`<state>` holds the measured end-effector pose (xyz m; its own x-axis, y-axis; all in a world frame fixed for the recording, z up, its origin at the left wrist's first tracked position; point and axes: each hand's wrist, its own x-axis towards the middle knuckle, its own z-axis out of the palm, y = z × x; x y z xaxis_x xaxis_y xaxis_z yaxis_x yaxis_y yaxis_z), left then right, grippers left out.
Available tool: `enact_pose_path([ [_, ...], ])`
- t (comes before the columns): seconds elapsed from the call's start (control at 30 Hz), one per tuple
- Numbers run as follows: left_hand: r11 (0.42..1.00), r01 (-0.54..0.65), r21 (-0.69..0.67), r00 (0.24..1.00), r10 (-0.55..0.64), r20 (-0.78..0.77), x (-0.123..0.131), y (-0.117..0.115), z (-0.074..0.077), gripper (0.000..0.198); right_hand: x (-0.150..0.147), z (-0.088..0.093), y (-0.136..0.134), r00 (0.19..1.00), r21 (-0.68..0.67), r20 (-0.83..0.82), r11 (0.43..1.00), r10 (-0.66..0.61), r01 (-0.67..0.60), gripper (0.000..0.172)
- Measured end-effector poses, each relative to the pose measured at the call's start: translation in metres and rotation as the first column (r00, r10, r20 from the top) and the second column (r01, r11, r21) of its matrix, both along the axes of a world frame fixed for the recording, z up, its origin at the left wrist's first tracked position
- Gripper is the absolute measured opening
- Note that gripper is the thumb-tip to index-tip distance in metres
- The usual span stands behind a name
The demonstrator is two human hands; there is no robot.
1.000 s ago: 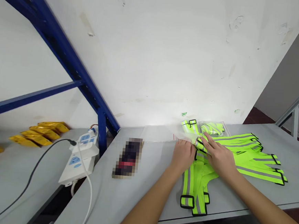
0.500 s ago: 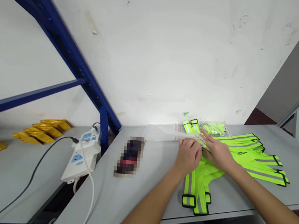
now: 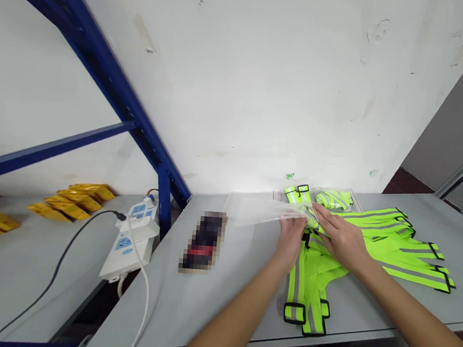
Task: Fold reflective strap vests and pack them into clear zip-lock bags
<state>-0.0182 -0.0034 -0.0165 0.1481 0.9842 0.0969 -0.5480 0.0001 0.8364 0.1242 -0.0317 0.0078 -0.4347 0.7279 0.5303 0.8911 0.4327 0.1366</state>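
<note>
My left hand point(image 3: 291, 238) pinches the mouth of a clear plastic zip bag point(image 3: 257, 210), which stretches away to the left above the table. Against that mouth, my right hand point(image 3: 341, 234) grips a folded neon-yellow reflective strap point(image 3: 311, 221), partly hidden by the fingers; how far it sits inside the bag I cannot tell. Beneath and beside both hands lies a heap of reflective straps point(image 3: 393, 256) with grey stripes and black buckles. Behind them is a bagged strap point(image 3: 334, 199), next to another strap's buckle end point(image 3: 299, 194).
The grey table point(image 3: 241, 297) meets a white wall. A blurred dark object point(image 3: 204, 241) lies left of my hands. Farther left are a white power strip point(image 3: 129, 245) with cables, a blue metal frame point(image 3: 118, 89) and several yellow packets point(image 3: 79, 201) on another table.
The plastic bag's mouth has come over to the strap end and the bag has lifted and puffed out. Both hands stay close together; the view has shifted slightly.
</note>
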Motion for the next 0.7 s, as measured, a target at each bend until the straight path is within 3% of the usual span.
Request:
enact_pose_path([
  [0.07, 0.993, 0.117, -0.011, 0.988, -0.115, 0.102, -0.003, 0.0, 0.005, 0.026, -0.005, 0.002, -0.001, 0.997, 0.029, 0.071, 1.0, -0.014, 0.012, 0.057],
  [0.13, 0.984, 0.178, 0.009, 0.978, -0.178, 0.108, -0.007, -0.002, 0.007, 0.026, -0.01, 0.003, -0.002, 0.991, 0.058, 0.123, 0.998, -0.044, 0.037, 0.057],
  [0.27, 0.973, 0.229, 0.015, 0.967, -0.229, 0.109, -0.013, -0.001, 0.006, 0.05, -0.02, 0.003, -0.004, 0.975, 0.077, 0.19, 0.992, -0.116, 0.103, 0.055],
  [0.37, 0.967, 0.238, -0.087, 0.962, -0.223, 0.16, -0.015, 0.003, 0.005, 0.059, -0.023, 0.001, -0.005, 0.975, 0.082, 0.195, 0.992, -0.106, 0.091, 0.054],
  [0.5, 0.937, 0.281, -0.21, 0.947, -0.234, 0.221, -0.017, 0.005, 0.005, 0.044, -0.022, 0.001, -0.009, 0.983, 0.12, 0.171, 0.992, -0.068, 0.048, 0.049],
  [0.7, 0.911, 0.334, -0.243, 0.932, -0.28, 0.23, -0.01, -0.001, 0.006, 0.024, -0.028, 0.004, -0.01, 0.975, 0.136, 0.14, 0.979, -0.173, 0.154, 0.048],
])
